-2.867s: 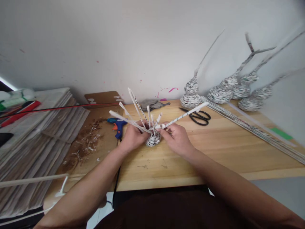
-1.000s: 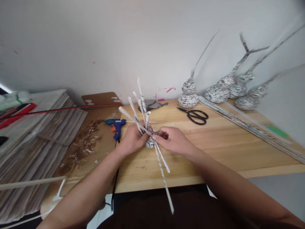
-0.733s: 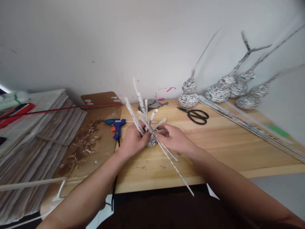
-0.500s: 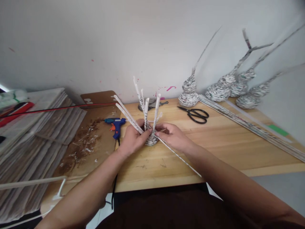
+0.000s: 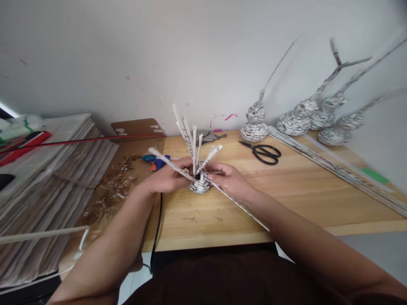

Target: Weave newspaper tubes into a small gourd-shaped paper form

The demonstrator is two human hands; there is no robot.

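Observation:
A small round woven newspaper basket (image 5: 200, 186) sits on the wooden table between my hands, with several rolled paper tubes (image 5: 194, 144) sticking up from it. My left hand (image 5: 171, 176) is curled round its left side, fingers partly hidden behind the tubes. On the other side my right hand (image 5: 227, 180) pinches a thin paper strand (image 5: 241, 207) at the weave. That strand slants down toward my right forearm. Beyond my left hand lies a blue glue gun (image 5: 157, 162), partly covered by the hand.
Black-handled scissors (image 5: 267, 153) lie right of my hands. Woven paper gourds (image 5: 254, 127) stand along the wall, beside a bundle of long paper rods (image 5: 333, 169). Stacked newspaper (image 5: 47, 186) fills the left side, next to cardboard (image 5: 127, 169) strewn with scraps. A black cord (image 5: 158, 220) hangs over the edge.
My left hand has shifted left and now covers more of the glue gun. The tubes have turned and spread, one leaning right. My right hand stays at the weave with the strand.

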